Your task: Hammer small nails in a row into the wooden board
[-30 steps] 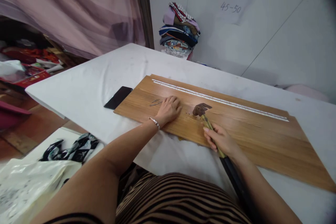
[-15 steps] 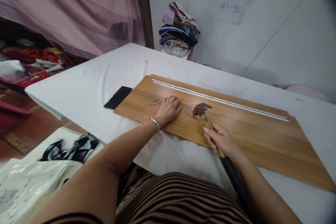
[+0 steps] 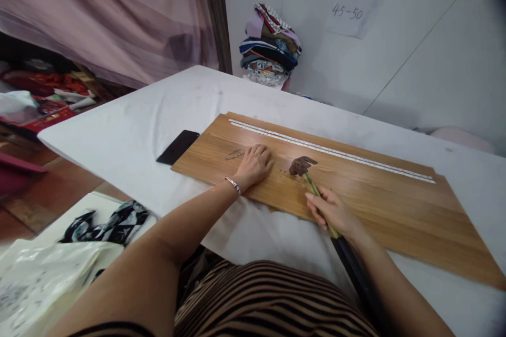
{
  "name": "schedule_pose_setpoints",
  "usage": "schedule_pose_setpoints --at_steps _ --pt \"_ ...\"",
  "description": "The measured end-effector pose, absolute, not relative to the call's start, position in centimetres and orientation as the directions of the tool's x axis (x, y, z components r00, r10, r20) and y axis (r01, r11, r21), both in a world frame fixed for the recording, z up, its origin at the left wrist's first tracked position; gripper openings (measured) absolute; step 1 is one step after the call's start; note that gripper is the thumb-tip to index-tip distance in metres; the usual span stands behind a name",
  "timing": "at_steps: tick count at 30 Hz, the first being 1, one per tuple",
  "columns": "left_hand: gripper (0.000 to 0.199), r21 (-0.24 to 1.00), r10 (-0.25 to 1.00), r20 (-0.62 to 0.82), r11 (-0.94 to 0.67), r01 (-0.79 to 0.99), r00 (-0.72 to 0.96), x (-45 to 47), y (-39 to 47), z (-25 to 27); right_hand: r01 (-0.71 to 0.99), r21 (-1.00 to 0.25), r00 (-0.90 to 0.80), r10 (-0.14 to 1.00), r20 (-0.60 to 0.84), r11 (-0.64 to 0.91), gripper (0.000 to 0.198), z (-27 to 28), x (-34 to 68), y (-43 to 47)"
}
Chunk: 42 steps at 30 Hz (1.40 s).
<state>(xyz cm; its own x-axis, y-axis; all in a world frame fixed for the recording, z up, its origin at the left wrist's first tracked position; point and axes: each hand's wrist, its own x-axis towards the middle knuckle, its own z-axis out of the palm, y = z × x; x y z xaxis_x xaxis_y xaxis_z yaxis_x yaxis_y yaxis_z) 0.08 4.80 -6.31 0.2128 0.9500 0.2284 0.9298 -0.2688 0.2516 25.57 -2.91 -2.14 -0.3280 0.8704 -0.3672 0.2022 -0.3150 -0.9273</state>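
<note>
My right hand (image 3: 326,208) is wrapped round the yellow-and-black handle of a claw hammer (image 3: 312,184). The rusty brown hammer head is low over the wooden board (image 3: 379,205), or on it; I cannot tell whether it touches. Small dark spots mark the wood just left of the head. My left hand (image 3: 256,164), with a silver bracelet at the wrist, lies palm down on the board, fingers stretched out and slightly bent. Beside it on the left are several loose nails (image 3: 234,155), partly hidden by the hand. Two white measuring strips (image 3: 332,150) run along the board's far side.
A black phone-like slab (image 3: 177,147) rests on the white-covered table (image 3: 130,116) by the board's left end. Folded clothes (image 3: 271,45) are stacked behind the table near the wall. At lower left are a patterned cloth (image 3: 114,221) and a plastic bag (image 3: 51,279).
The hammer head has shifted very slightly to the left, along with my right hand. My left hand, the nails and the board stay where they were.
</note>
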Motion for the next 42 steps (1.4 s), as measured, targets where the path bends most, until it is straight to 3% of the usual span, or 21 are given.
schedule_pose_setpoints --at_steps 20,30,35,42 --pt "0.024 0.235 0.948 0.225 -0.276 0.932 0.224 0.02 4.8 -6.3 0.207 -0.937 -0.348 0.874 -0.341 -0.283 0.042 -2.35 25.76 -2.91" --pt "0.024 0.229 0.95 0.221 -0.27 0.935 0.22 0.04 4.83 -6.38 0.2 -0.927 -0.322 0.873 -0.367 -0.316 0.056 -2.24 25.37 -2.77" --pt "0.024 0.235 0.948 0.231 -0.272 0.933 0.218 0.03 4.78 -6.3 0.22 -0.931 -0.34 0.872 -0.353 -0.291 0.044 -2.21 25.73 -2.83" --pt "0.025 0.232 0.947 0.232 -0.274 0.933 0.22 0.07 4.76 -6.21 0.207 -0.93 -0.339 0.87 -0.358 -0.302 0.046 -2.43 25.51 -2.74"
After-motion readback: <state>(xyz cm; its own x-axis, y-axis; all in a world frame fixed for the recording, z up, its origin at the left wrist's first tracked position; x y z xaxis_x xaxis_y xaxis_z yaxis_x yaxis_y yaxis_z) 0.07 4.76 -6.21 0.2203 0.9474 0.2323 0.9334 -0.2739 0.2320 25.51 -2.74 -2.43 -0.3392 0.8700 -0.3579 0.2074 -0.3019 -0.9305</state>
